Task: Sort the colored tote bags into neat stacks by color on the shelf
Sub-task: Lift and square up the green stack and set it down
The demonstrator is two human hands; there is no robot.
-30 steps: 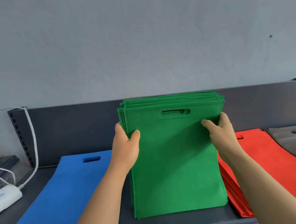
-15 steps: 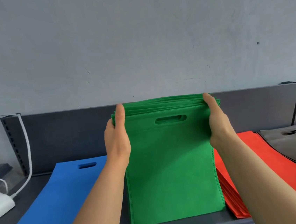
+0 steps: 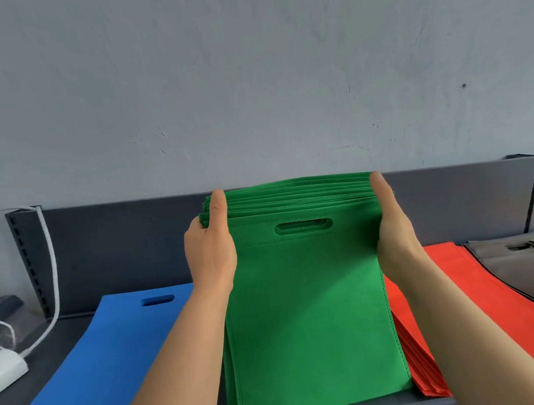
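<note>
I hold the green tote bags [image 3: 307, 313] upright between my two grips, their lower edge seemingly resting on the shelf [image 3: 68, 332]. The left grip [image 3: 210, 251] clamps the bundle's upper left edge, thumb up its front, and the right grip [image 3: 394, 232] wraps the upper right edge. I judge this the squaring step, since the tops fan unevenly between the grips. Next I should level them, then lay the bundle flat between the blue stack [image 3: 88, 369], outside the left grip, and the red stack [image 3: 466, 296], below the right grip.
</note>
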